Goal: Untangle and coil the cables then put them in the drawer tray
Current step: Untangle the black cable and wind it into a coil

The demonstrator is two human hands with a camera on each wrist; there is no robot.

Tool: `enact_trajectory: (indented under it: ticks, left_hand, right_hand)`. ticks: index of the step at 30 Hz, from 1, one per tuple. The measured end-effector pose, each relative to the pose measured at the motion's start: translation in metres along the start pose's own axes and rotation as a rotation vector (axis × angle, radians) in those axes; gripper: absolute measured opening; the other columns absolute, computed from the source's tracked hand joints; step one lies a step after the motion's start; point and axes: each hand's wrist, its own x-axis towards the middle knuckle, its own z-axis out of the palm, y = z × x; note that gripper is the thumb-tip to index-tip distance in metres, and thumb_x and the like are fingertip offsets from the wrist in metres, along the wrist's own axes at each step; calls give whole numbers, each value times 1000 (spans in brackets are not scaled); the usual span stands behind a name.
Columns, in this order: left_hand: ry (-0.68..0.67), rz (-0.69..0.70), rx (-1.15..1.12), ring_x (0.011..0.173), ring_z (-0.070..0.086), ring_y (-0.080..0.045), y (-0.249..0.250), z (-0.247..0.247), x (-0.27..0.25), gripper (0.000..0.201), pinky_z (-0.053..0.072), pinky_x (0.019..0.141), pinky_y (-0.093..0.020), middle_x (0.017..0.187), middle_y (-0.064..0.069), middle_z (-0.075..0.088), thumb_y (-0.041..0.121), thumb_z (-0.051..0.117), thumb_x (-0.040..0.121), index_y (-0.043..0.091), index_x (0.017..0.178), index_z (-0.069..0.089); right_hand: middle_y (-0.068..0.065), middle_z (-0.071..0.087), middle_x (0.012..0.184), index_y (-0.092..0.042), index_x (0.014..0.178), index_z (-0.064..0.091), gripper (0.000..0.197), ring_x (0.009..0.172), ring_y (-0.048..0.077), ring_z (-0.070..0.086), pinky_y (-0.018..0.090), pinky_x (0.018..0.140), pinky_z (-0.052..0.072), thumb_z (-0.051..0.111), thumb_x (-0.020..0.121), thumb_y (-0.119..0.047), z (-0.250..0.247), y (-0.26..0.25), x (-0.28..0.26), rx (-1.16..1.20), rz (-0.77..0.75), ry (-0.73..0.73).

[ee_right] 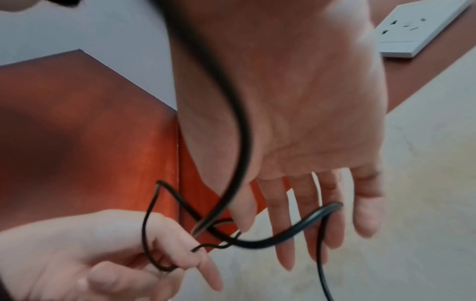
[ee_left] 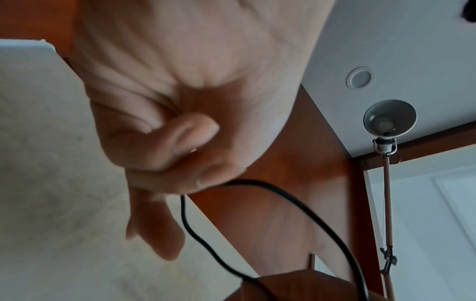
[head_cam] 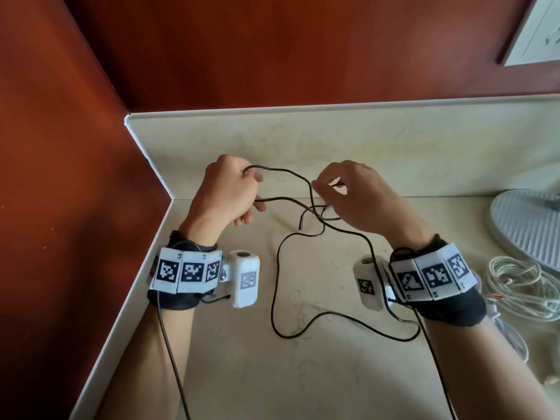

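Note:
A thin black cable [head_cam: 274, 298] lies in loose crossing loops on the pale marble counter [head_cam: 303, 380]. One loop is lifted between my hands. My left hand [head_cam: 239, 189] grips a bend of the cable in curled fingers; in the left wrist view the cable [ee_left: 296, 203] leaves my fist [ee_left: 175, 152]. My right hand [head_cam: 333, 189] pinches a strand by the tangle between thumb and forefinger. In the right wrist view the cable [ee_right: 283, 234] runs across its fingers [ee_right: 319, 224], and the left hand [ee_right: 103, 254] holds a strand beside them. No drawer tray is in view.
A bundle of white cables [head_cam: 521, 286] lies at the right edge of the counter, below a grey ribbed round base [head_cam: 527, 219]. Red-brown wooden panels [head_cam: 60, 177] close the left and back. A wall socket [ee_right: 419, 30] sits on the back panel.

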Motion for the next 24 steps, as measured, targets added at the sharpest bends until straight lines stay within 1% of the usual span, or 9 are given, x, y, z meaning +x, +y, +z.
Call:
enact_trajectory:
  ticks: [3, 5, 6, 8, 11, 14, 17, 21, 24]
  left_hand:
    - [-7, 6, 17, 33, 50, -17, 6, 4, -7, 29, 35, 34, -22, 60, -8, 72, 2, 38, 94, 6, 98, 67]
    - [34, -6, 52, 33, 51, -16, 7, 5, -9, 30, 35, 33, -20, 59, -9, 71, 1, 36, 90, 3, 96, 66]
    - [58, -16, 64, 32, 51, -15, 7, 4, -9, 30, 34, 32, -19, 59, -10, 71, 1, 36, 88, 1, 96, 65]
    - [96, -42, 69, 30, 52, -12, 6, 2, -9, 28, 33, 31, -18, 60, -13, 70, 1, 37, 86, -5, 94, 64]
    - [113, -55, 113, 30, 54, -12, 5, 1, -8, 25, 34, 30, -19, 59, -16, 68, 0, 36, 81, -13, 83, 58]
    - [163, -52, 222, 34, 58, -17, 0, 1, -4, 21, 43, 34, -24, 61, -15, 68, 5, 33, 75, -2, 72, 52]
    - [246, -57, 297, 61, 68, -37, -5, -5, -1, 26, 61, 59, -45, 72, -17, 69, 16, 29, 71, 3, 72, 51]
    - [344, -40, 443, 87, 62, -44, -8, -14, -1, 13, 49, 70, -42, 95, -23, 67, 6, 43, 90, 0, 84, 52]
    - [350, 27, 468, 89, 59, -46, -8, -14, -1, 17, 45, 71, -44, 103, -27, 64, 3, 45, 93, 0, 95, 61]
  right_hand:
    - [-4, 57, 136, -30, 113, 72, 31, 135, 22, 41, 42, 107, 36, 51, 103, -50, 2, -16, -8, -98, 7, -170]
    - [-3, 45, 156, -32, 119, 71, 26, 147, 22, 32, 45, 115, 30, 49, 107, -38, 1, -18, -8, -65, 2, -148]
    - [-1, 47, 155, -30, 119, 71, 28, 146, 23, 36, 45, 115, 33, 46, 108, -28, -1, -18, -8, -31, -6, -102]
    - [1, 63, 132, -25, 117, 73, 32, 127, 24, 54, 35, 99, 45, 43, 106, -18, -7, -15, -7, 13, -15, -25]
    - [-5, 70, 101, -24, 110, 74, 25, 89, 11, 64, 19, 70, 47, 51, 105, -33, -14, -19, -12, 30, 36, -122]
    - [-3, 73, 91, -24, 104, 74, 28, 75, 10, 66, 24, 68, 50, 56, 103, -45, -12, -21, -14, -35, 48, -238]
    - [-1, 74, 82, -20, 99, 76, 28, 67, 12, 66, 26, 64, 50, 55, 105, -39, -18, -17, -13, -3, 21, -73]
    - [-2, 72, 81, -18, 98, 74, 22, 64, 11, 63, 34, 65, 51, 55, 103, -29, -19, -11, -9, 13, -62, 171]
    - [-4, 71, 78, -20, 98, 71, 20, 62, 9, 61, 36, 66, 54, 56, 104, -32, -11, -11, -8, -43, -107, 110]
